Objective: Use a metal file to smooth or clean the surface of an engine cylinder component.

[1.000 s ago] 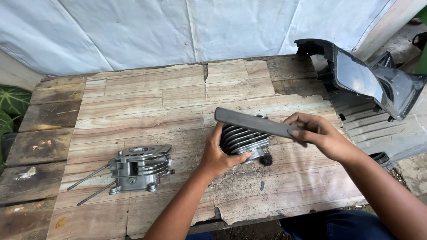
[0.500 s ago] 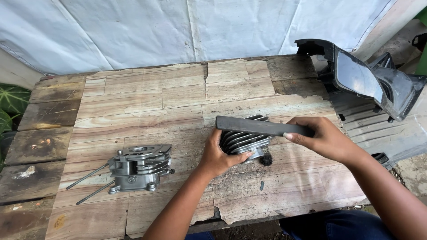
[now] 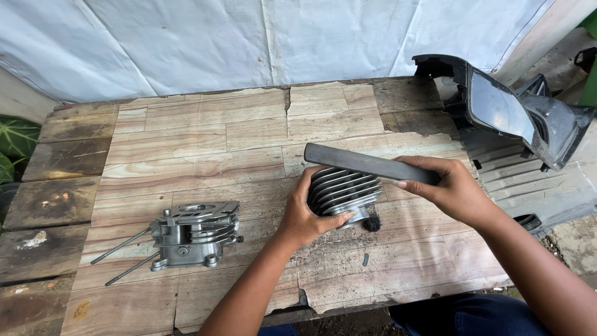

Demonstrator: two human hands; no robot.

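My left hand (image 3: 306, 214) grips a finned grey metal engine cylinder (image 3: 346, 190) that lies on its side on the worn wooden table (image 3: 205, 143). My right hand (image 3: 453, 188) holds one end of a long dark flat bar (image 3: 367, 163), laid across the top of the cylinder's fins. A small black gritty clump (image 3: 372, 223) sits on the boards just right of the cylinder.
A grey metal cylinder head (image 3: 193, 233) with two long studs (image 3: 118, 256) sticking out leftward lies at the table's front left. Black plastic vehicle body panels (image 3: 516, 109) are stacked at the right edge. A white tarp (image 3: 280, 37) hangs behind. Green leaves (image 3: 13, 143) show at far left.
The bar has shifted slightly over the cylinder's fins, its angle flattening and then tilting again. My left hand stays on the cylinder.
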